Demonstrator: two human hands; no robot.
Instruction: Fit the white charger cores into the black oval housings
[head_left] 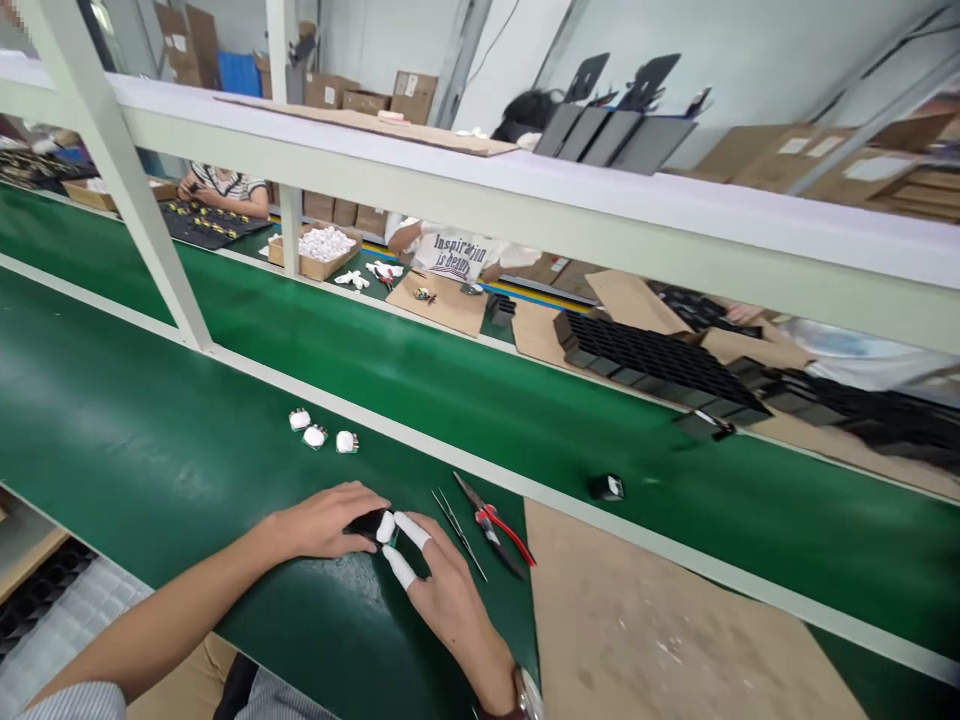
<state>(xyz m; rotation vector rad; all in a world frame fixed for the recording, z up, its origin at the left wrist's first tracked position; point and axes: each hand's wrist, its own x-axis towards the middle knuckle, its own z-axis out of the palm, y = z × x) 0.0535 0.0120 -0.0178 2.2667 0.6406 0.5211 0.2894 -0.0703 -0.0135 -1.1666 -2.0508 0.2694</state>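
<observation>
Three white parts (315,437) sit close together on the green table (187,460). My left hand (326,520) has its fingers wrapped round a black case (364,525). At the case's right end, my right hand (448,595), thumb and forefinger in white cots (412,531), pinches a white piece (385,527); how deep it sits I cannot tell. Farther right lie tweezers (460,537), then red-and-black pliers (492,520), then cardboard (637,620), with a second case (609,487) beyond its near-left part
</observation>
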